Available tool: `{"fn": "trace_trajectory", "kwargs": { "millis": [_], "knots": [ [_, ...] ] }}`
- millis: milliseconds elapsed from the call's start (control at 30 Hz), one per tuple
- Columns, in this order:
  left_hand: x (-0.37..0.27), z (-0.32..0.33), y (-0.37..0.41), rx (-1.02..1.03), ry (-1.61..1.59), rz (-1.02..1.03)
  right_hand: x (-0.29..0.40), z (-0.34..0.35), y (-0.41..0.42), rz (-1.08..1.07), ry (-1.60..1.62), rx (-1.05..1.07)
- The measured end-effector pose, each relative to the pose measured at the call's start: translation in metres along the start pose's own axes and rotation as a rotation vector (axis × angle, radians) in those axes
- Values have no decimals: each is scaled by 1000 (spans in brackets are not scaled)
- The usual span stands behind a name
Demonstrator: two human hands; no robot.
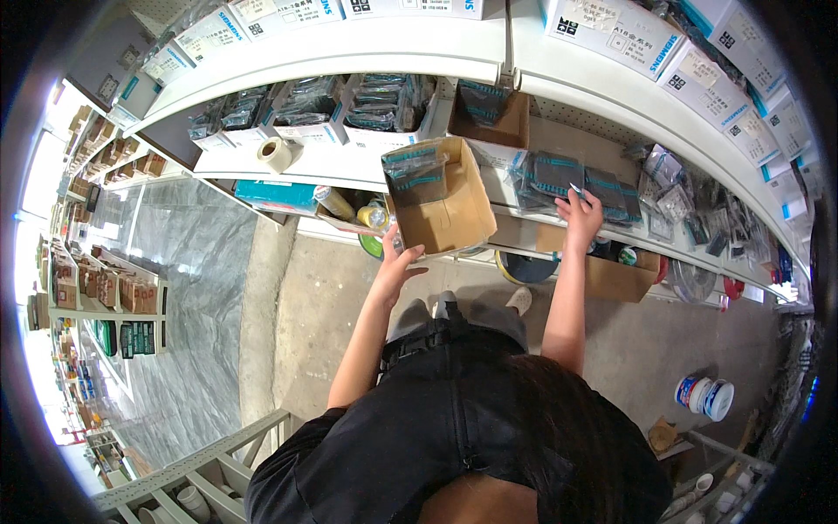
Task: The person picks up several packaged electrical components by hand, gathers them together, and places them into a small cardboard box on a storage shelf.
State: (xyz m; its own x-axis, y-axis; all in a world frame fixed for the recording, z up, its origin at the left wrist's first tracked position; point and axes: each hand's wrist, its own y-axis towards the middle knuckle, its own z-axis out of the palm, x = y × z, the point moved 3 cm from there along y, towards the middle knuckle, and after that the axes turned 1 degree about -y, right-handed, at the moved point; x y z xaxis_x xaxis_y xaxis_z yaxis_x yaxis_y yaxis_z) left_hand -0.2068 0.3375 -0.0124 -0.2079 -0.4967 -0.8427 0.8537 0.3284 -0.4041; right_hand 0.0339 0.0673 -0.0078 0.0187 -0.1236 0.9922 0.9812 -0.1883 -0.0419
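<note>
My left hand (pixel 397 268) grips the near left corner of an open cardboard box (pixel 458 216), tilted at the shelf front. Plastic-wrapped dark panels (pixel 419 175) with teal stripes fill only its far left part; bare cardboard shows elsewhere. My right hand (pixel 581 215) has a slim, pointed, pen-like object (pixel 576 190) between its fingers; its exact kind cannot be told. That hand is just in front of more wrapped dark panels (pixel 556 171) lying on the shelf. Behind the held box, another open carton (pixel 490 136) on the shelf contains similar packets.
Siemens cartons (pixel 615 36) line the upper shelf (pixel 327 49). Below it stand boxes of packets (pixel 386 108) and a tape roll (pixel 274 154). Loose packaged parts (pixel 674 203) lie at the right. Lower down are a carton (pixel 619 278) and, on the floor, white buckets (pixel 704 397).
</note>
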Motion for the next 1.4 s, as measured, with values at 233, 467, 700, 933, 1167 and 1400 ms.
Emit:
{"fn": "trace_trajectory", "kwargs": {
  "millis": [233, 467, 700, 933, 1167, 1400],
  "knots": [
    [1, 0, 2, -2, -5, -9, 1, 4, -7, -53, 154, -1],
    [-2, 5, -1, -15, 22, -3, 1, -4, -16, -281, 210, -11],
    [-3, 3, -4, -4, 16, -6, 39, 5, -51, -245, 278, 232],
    [-2, 2, 0, -7, 7, -10, 41, 77, -95, -17, 213, 797],
    [6, -6, 5, -27, 35, 4, 9, 126, -101, 97, -150, 1019],
    [11, -4, 7, -33, 12, -16, 31, 137, -100, -443, -1028, 1075]
  ]
}}
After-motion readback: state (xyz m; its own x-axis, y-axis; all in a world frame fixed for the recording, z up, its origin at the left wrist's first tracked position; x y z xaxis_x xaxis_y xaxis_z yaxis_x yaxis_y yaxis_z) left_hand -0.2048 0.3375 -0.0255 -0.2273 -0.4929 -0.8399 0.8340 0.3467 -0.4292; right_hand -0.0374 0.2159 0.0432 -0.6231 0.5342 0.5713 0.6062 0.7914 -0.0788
